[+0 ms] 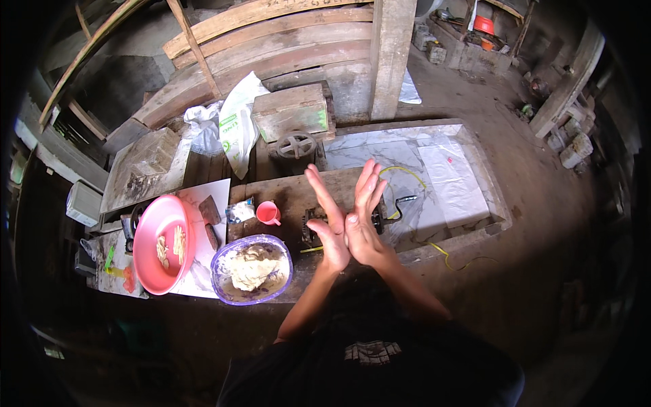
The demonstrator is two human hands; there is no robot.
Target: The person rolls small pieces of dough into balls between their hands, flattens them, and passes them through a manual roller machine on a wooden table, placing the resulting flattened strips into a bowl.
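I see a pink basin (163, 244) with pale beige strips inside, a clear purple-rimmed bowl (251, 270) holding off-white dough (251, 266), a small pink cup (268, 213). White sheet (213, 193) under the basin. White bag (237, 122) with green print. Yellow cord (407, 173) over a grey-white marbled slab (380, 152), a plain white sheet (451, 180) on it with tiny red specks. Bench (285, 197) dark brown wood, box (290, 112) weathered grey-green. Dark roller (313, 227) by my hands. My shirt (380, 370) black with a pale print. Orange-red tub (483, 24) far back
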